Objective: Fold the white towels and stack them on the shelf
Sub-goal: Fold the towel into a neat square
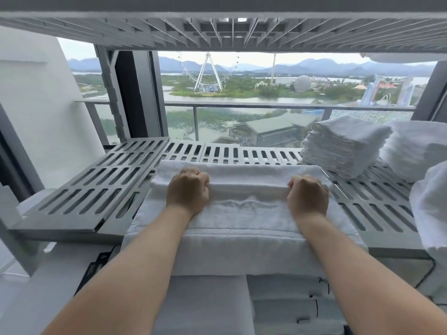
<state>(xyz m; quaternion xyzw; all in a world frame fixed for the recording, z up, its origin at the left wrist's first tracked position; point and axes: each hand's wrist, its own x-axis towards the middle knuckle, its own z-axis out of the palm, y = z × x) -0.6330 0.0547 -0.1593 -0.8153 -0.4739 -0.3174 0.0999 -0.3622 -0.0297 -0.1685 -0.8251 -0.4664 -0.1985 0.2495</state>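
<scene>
Both bare hands are on the white towel (242, 213) at centre frame, which lies across the front edge of the grey slotted shelf (96, 189) and droops over it toward six o'clock. The left hand (188, 192) sits at about ten o'clock on the towel, knuckles up, fingers curled tight and pinching a raised fold of the cloth; the right hand (307, 195) mirrors it at about two o'clock, fingers likewise closed on the same ridge. The fingertips themselves are tucked under and out of sight, so how deep the grip goes is hard to say. Off at two o'clock from the hands a stack of folded towels (341, 146) stands on the shelf, and just beside it, at three o'clock, a bigger pile of white cloth (418, 146) runs out of the frame's right edge. Another white bundle (433, 213) at four o'clock is cut off too, shape unclear. Beneath the shelf, at six o'clock, more folded white linen (290, 301) shows only in part, hidden behind the forearms. Up at twelve o'clock the ribbed underside of an upper shelf (217, 27) fills the top, and between the two shelves a balcony rail (242, 106) crosses a view of a Ferris wheel (208, 71).
</scene>
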